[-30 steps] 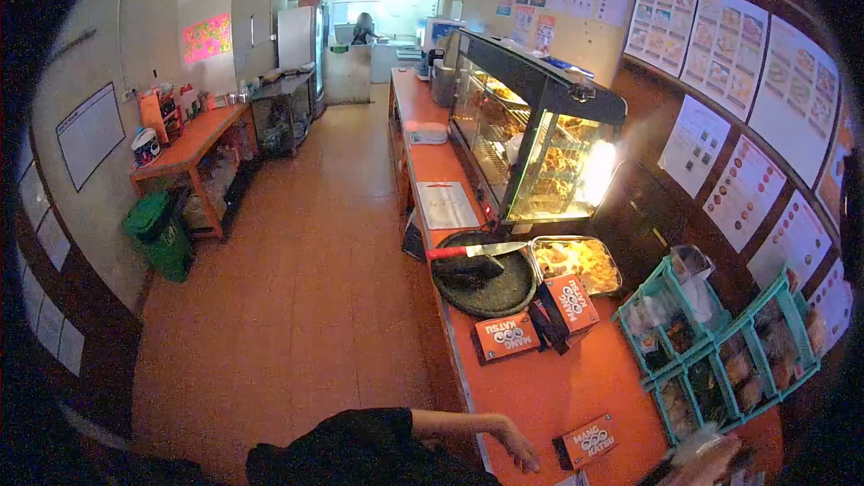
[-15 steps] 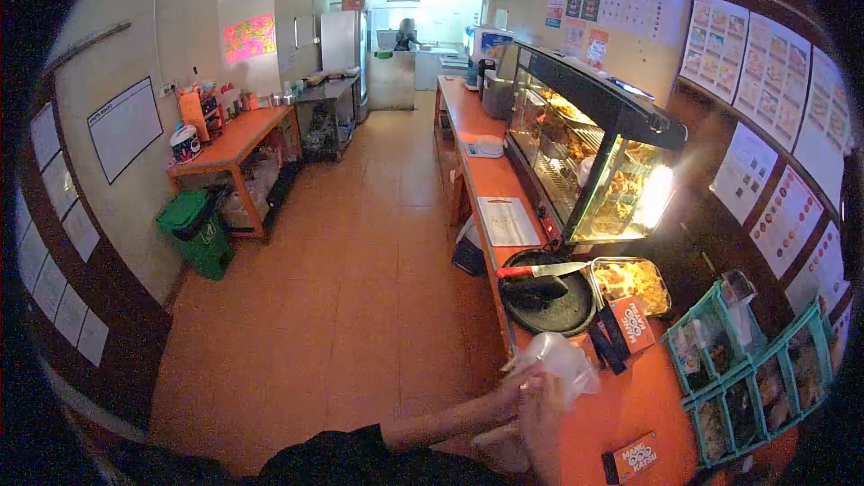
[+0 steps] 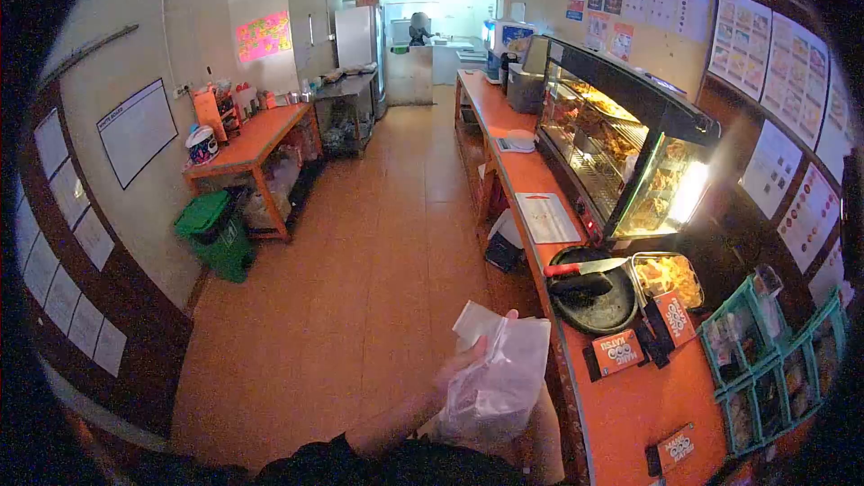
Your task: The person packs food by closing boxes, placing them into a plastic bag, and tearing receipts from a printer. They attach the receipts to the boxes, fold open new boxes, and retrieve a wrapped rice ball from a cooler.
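Note:
A clear plastic bag (image 3: 504, 369) hangs spread out in front of me, just left of the orange counter's edge. My left hand (image 3: 470, 358) grips its left side, fingers closed on the film. Behind the bag is my right hand (image 3: 513, 314), mostly hidden; only a fingertip shows over the top edge, and the right forearm rises along the bag's lower right. Nearest on the counter are orange printed boxes, one box (image 3: 617, 353) beside the black round pan (image 3: 594, 301), another box (image 3: 673, 319) by the food tray, and a third box (image 3: 677, 452) closer to me.
A red-handled knife (image 3: 585, 266) lies across the pan, beside a metal tray of food (image 3: 691, 281). Farther along are a white cutting board (image 3: 547, 218) and a lit display case (image 3: 621, 139). Teal baskets (image 3: 754, 369) stand at right, a green bin (image 3: 216, 234) at left. A person (image 3: 419, 29) is far back.
The plastic bag has moved left off the counter and now hangs flatter and wider between my hands. My view has turned a little left, and an orange box by the pan is uncovered.

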Demonstrator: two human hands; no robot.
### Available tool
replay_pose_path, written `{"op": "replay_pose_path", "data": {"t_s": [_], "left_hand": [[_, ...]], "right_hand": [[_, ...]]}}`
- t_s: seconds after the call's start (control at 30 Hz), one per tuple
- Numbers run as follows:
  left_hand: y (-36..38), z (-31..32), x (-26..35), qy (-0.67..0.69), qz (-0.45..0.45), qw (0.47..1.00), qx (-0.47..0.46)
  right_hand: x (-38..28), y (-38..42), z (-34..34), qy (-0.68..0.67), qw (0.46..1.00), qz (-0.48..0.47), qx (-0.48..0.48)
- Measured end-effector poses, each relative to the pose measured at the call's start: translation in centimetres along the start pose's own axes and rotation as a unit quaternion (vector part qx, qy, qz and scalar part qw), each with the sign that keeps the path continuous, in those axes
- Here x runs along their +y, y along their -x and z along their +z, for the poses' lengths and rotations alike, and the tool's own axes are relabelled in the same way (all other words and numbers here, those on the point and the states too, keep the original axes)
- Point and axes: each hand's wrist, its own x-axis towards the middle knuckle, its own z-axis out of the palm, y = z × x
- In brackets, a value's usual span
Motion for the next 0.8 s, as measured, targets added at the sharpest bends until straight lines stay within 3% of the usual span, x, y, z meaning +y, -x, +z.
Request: {"op": "replay_pose_path", "data": {"t_s": [0.03, 0.1, 0.2, 0.27, 0.3, 0.37, 0.4, 0.47, 0.6, 0.7, 0.77, 0.8], "left_hand": [[0.7, -0.4, 0.4, -0.016, -0.018, 1.000, 0.012], [1.3, -2.2, 0.7, -0.039, -0.031, 0.998, 0.025], [0.6, -5.3, 0.4, -0.081, 0.024, 0.992, 0.090], [1.0, -3.7, 1.0, -0.102, 0.135, 0.973, 0.158], [0.6, -4.2, 1.2, -0.103, 0.139, 0.972, 0.157], [0.2, -5.7, 1.1, -0.126, 0.026, 0.966, 0.222], [0.6, -4.8, 1.5, -0.125, 0.024, 0.966, 0.224], [1.0, -2.5, 2.2, -0.355, 0.118, 0.876, 0.306], [-1.6, -2.2, 0.9, -0.349, 0.141, 0.888, 0.265], [-4.8, -3.6, -2.9, -0.317, 0.014, 0.928, 0.197], [-5.4, -1.7, -3.5, -0.333, -0.021, 0.931, 0.146], [-5.9, -0.9, -3.6, -0.352, -0.045, 0.930, 0.094]], "right_hand": [[-1.5, -10.3, 6.5, -0.006, 1.000, 0.010, -0.007], [-0.4, -8.3, 6.3, -0.024, 0.999, 0.023, -0.022], [-1.3, -7.9, 6.4, -0.050, 0.998, 0.024, -0.039], [0.4, -6.7, 4.9, -0.062, 0.996, 0.024, -0.052], [0.7, -6.7, 4.4, -0.068, 0.996, 0.027, -0.059], [1.4, -5.9, 3.5, -0.079, 0.993, 0.046, -0.073], [1.8, -5.5, 2.9, -0.085, 0.992, 0.057, -0.079], [3.7, -4.4, 1.0, -0.094, 0.989, 0.072, -0.088], [5.6, -4.4, -3.2, -0.121, 0.982, 0.102, -0.100], [9.3, -2.2, -6.1, -0.143, 0.974, 0.142, -0.103], [15.2, -1.1, -12.4, -0.102, 0.992, 0.080, -0.004], [14.5, -0.4, -14.8, -0.065, 0.990, 0.112, 0.057]]}}
